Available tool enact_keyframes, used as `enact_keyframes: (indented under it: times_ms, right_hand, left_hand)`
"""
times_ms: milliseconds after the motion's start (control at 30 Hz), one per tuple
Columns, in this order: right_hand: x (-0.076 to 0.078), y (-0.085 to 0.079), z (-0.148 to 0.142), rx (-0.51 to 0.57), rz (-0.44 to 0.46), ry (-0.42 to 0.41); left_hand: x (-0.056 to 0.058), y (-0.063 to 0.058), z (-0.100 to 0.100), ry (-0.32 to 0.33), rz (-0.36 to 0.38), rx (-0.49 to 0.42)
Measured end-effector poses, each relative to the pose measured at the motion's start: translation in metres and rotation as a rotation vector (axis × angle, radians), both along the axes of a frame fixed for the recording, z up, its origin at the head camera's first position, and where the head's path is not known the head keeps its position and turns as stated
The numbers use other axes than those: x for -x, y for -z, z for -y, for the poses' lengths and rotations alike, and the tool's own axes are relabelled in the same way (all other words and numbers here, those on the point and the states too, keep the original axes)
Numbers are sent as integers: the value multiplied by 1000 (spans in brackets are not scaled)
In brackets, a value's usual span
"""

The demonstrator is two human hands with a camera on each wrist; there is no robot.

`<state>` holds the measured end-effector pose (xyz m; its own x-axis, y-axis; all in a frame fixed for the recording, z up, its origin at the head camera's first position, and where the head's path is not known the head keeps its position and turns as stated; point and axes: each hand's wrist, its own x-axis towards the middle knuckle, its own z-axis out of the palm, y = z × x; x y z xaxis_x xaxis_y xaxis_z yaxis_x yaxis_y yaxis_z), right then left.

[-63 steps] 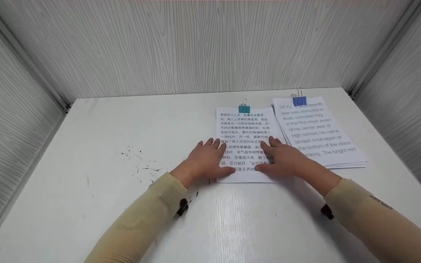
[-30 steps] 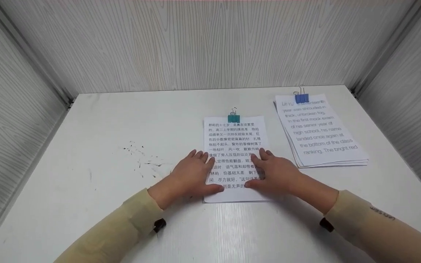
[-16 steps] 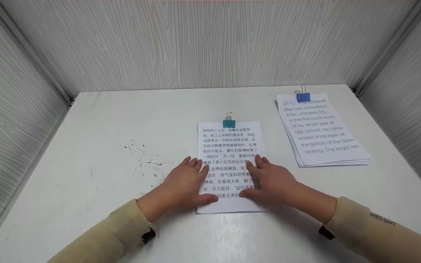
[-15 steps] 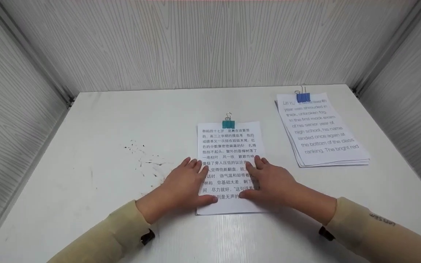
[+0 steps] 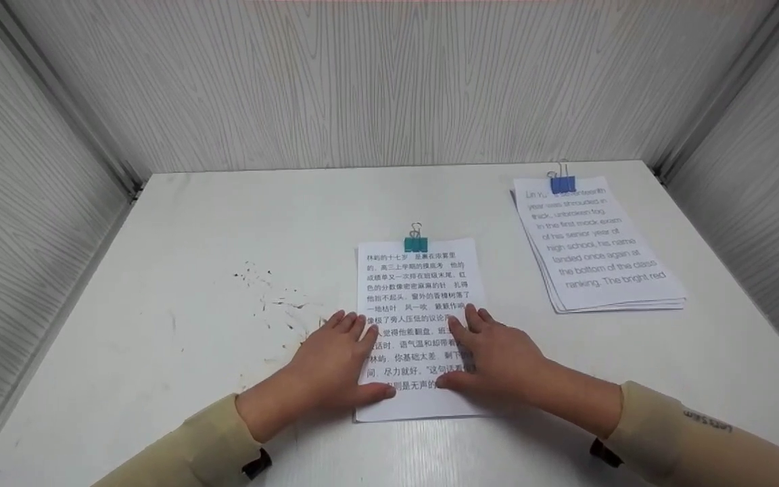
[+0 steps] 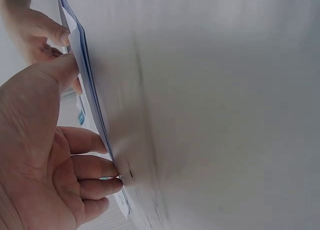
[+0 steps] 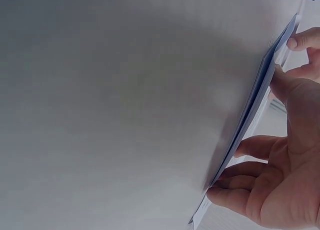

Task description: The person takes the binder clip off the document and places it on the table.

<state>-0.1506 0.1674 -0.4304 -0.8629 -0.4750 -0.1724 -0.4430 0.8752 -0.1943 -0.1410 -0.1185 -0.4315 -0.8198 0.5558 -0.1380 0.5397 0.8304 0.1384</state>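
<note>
A stack of paper (image 5: 413, 284) printed with Chinese text lies on the white table, held together at its top edge by a teal binder clip (image 5: 416, 245). My left hand (image 5: 331, 358) rests along its left side, fingers spread and thumb over the lower text. On the opposite side my right hand (image 5: 500, 355) lies in a mirrored way, thumb pointing inward. Both wrist views show the fingertips at the side edges of the stack (image 6: 89, 80), and the thumbs at its near edge. The layered sheets (image 7: 252, 97) sit slightly apart at that edge.
At the back right lies another paper stack (image 5: 589, 250) with large English text, slanted, under a blue binder clip (image 5: 563, 184). Dark marks (image 5: 288, 303) spot the white table (image 5: 193, 284) left of my left hand. Wood-grain panels (image 5: 389, 81) close off the back and sides.
Both hands and the clipped Chinese-text stack have slid toward me and to the left, away from the English-text stack, which stays at the back right.
</note>
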Motion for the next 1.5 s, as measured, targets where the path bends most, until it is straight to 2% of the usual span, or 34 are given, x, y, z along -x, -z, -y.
enact_keyframes:
  times_ms: [167, 333, 467, 567, 667, 733, 933, 1000, 1100, 1267, 1400, 1500]
  right_hand:
    - [-6, 2, 2, 12, -5, -26]
    - [-6, 4, 0, 19, -32, -40]
    - [-4, 2, -2, 41, -51, -25]
    - [3, -4, -5, 86, -91, 24]
    - [18, -14, -13, 185, -122, 79]
    - [34, -21, -19, 266, -132, 109]
    - [98, -33, -36, 489, -174, 131]
    - [119, -34, -41, 553, -145, 138]
    - [143, -28, -46, 626, -57, 152]
    - [164, -14, -51, 671, 93, 215]
    - [170, -4, -52, 684, 191, 272]
    - [172, 0, -52, 681, 239, 268]
  left_hand:
    - [-8, 3, 4, -1, -5, -6]
    - [-9, 5, 4, 1, -9, 1]
    - [-8, 4, 3, 2, -9, 11]
    - [-7, 2, 2, 8, -10, 6]
    - [-7, 2, 1, 16, -15, 10]
    - [-7, 2, 2, 19, -19, 14]
    - [-7, 2, 2, 10, -23, 18]
    - [-7, 1, 2, 7, -26, 19]
    - [-7, 2, 2, 8, -29, 21]
    - [-7, 0, 3, 16, -40, 14]
    - [-7, 0, 3, 13, -28, 6]
    - [-8, -1, 3, 8, -20, 5]
